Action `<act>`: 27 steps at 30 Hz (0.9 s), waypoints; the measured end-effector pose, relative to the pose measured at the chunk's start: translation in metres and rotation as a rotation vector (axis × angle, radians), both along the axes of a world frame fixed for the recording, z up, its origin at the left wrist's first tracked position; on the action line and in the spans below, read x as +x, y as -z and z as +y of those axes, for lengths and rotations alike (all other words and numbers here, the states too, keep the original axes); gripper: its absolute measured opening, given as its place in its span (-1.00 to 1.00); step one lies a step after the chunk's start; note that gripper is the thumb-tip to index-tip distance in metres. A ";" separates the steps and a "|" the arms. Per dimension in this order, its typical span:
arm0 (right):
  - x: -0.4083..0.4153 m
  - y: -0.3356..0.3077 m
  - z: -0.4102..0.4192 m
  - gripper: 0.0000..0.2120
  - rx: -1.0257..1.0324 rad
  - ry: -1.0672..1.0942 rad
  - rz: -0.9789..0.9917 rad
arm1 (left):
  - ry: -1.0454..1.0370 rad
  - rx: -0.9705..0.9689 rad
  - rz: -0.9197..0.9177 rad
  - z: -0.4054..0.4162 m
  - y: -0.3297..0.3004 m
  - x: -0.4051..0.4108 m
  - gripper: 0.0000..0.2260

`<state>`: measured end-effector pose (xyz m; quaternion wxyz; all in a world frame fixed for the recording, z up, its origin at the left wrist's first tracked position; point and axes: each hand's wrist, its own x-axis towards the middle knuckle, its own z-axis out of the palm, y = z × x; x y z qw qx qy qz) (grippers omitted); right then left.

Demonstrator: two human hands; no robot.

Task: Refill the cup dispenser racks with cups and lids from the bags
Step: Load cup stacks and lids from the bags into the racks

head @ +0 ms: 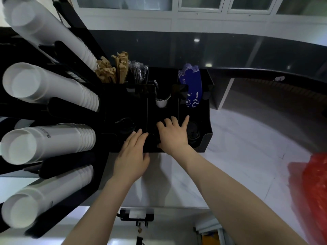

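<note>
Black round lids (193, 132) are lying in the right front bay of a glossy black organizer (206, 119), and another dark stack (126, 126) is sitting in the left front bay. The organizer is standing on a pale, marble-patterned counter (238, 138). The right hand (172, 134) is pressing down over the middle bay with its fingers spread apart, the little finger reaching toward the right lids; whether it is gripping anything beneath the palm cannot be told. The left hand (132, 156) is resting flat at the organizer's front edge, fingers straight and close together, holding nothing visible. Behind them, a small white cup (161, 103) is sitting in a slot, blue flat sleeves (192, 85) are standing upright at the back right, and brown paper-wrapped sticks (113, 68) and clear-wrapped straws (138, 71) are filling the rear bays. At left, long tubes of nested white paper cups (49, 89) are lying in a black rack (58, 110). A crinkled red bag (316, 188) is lying on the counter at far right.
</note>
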<state>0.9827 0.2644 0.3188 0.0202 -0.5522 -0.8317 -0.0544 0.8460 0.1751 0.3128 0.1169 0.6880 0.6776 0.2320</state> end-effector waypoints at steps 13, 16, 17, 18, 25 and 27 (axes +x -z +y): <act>0.022 0.004 -0.028 -0.51 -0.001 -0.131 -0.018 | 0.027 -0.025 0.008 -0.003 0.002 -0.002 -0.41; 0.022 0.003 -0.031 -0.44 -0.013 -0.114 0.095 | 0.068 -0.049 0.046 -0.002 0.002 -0.005 -0.39; 0.025 0.002 -0.031 -0.43 -0.021 -0.107 0.151 | 0.079 -0.053 0.057 -0.002 0.002 -0.006 -0.39; 0.028 0.001 -0.032 -0.43 -0.032 -0.101 0.199 | 0.089 -0.053 0.063 -0.003 0.002 -0.006 -0.38; 0.047 -0.008 -0.034 -0.69 0.060 -0.049 0.462 | 0.016 -0.018 0.014 -0.020 0.002 -0.015 -0.41; 0.035 -0.014 -0.033 -0.73 0.071 -0.090 0.505 | -0.041 -0.002 0.031 -0.022 0.000 -0.018 -0.39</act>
